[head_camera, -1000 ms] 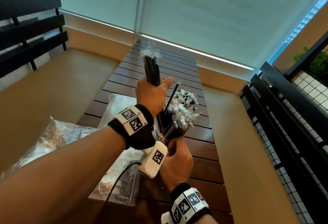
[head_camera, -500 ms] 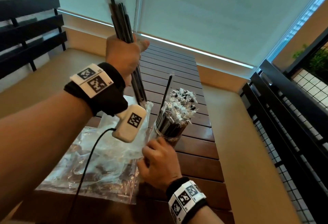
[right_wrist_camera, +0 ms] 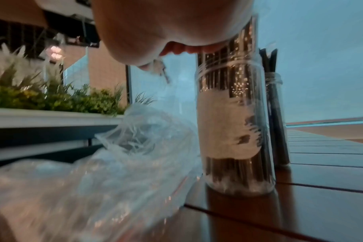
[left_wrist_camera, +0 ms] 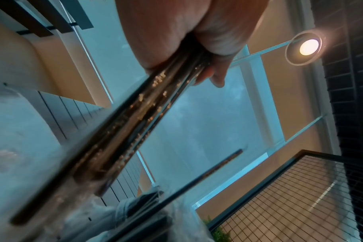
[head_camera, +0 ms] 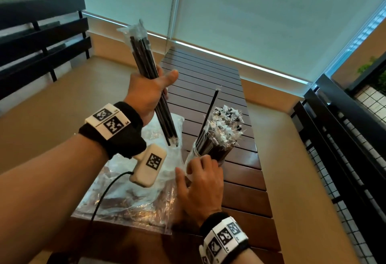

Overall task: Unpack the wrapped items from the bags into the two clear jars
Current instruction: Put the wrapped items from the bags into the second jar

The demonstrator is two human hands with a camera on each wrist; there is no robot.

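Head view: left hand (head_camera: pixel 149 94) raised above the desk (head_camera: pixel 246 182), fingers wrapped round a bundle of wrapped black straws (head_camera: pixel 146 61), thumb stretched out. Bundle tilted, clear wrapper ends uppermost, lower tips above the clear bags (head_camera: pixel 129 199) lying flat on the desk. Right hand (head_camera: pixel 200 186) low at the near jar (head_camera: pixel 195 155), fingers relaxed; cannot tell whether they touch the glass or the bag edge. Jar packed with wrapped straws, crimped wrapper ends at the top; one straw (head_camera: pixel 208 117) stands taller than the rest. Wrist straps carry square code markers; no readable text.

Left wrist view: underside of the grip on the bundle (left_wrist_camera: pixel 135 124), blurred. Adds a lit round ceiling lamp (left_wrist_camera: pixel 305 45) and a mesh railing (left_wrist_camera: pixel 290 196).

Right wrist view: shows what the head view hides, a second jar (right_wrist_camera: pixel 277 117) just behind the first (right_wrist_camera: pixel 234 131), both upright on the desk with dark straws inside. The near jar bears a pale label (right_wrist_camera: pixel 222 127) with a dark figure, no legible writing. Bags (right_wrist_camera: pixel 114 163) touch its base. Planter with greenery (right_wrist_camera: pixel 52 98) behind.

Versus 0.5 s ago: the bundle is lower and further right, nearer the jars; the right hand is much where it was.
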